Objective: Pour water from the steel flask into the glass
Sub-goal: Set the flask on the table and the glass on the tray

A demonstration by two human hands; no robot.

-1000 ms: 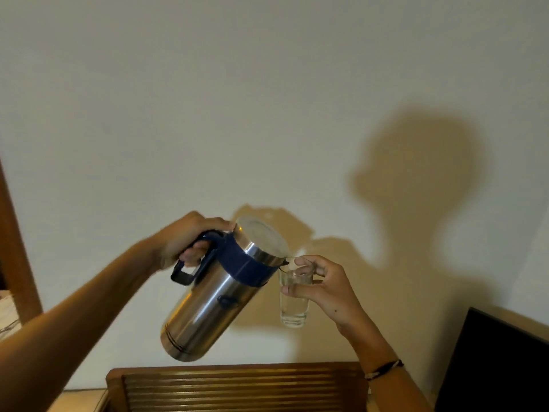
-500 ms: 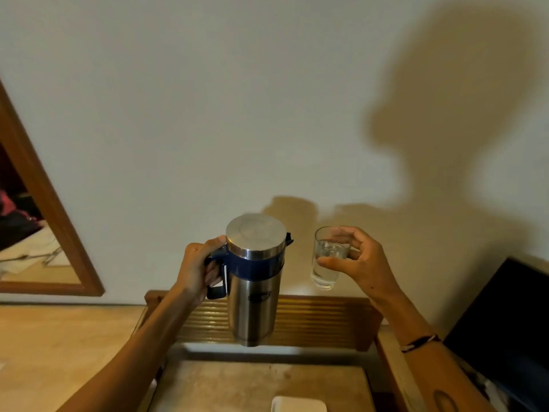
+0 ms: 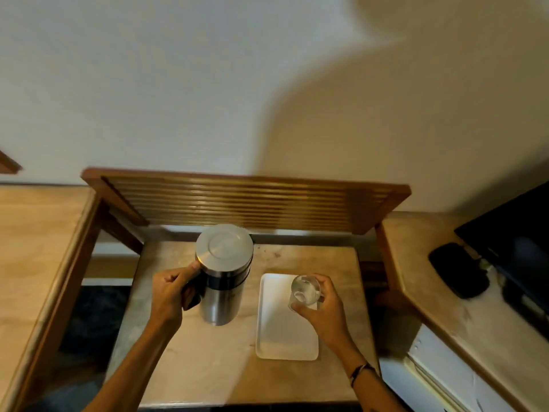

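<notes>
Dim, warm lighting; large soft shadow across the wall (image 3: 386,114) upper right; frame edges bowed and blurred; mild glare on slats (image 3: 237,200).

The steel flask (image 3: 223,275), tilted spout-down against the glass (image 3: 306,292) a second ago, now hangs upright from the left hand (image 3: 170,289), apart from the glass. Both are lower, over the small table (image 3: 208,361). The right hand (image 3: 322,307) now holds the glass over a white tray (image 3: 279,337).
</notes>
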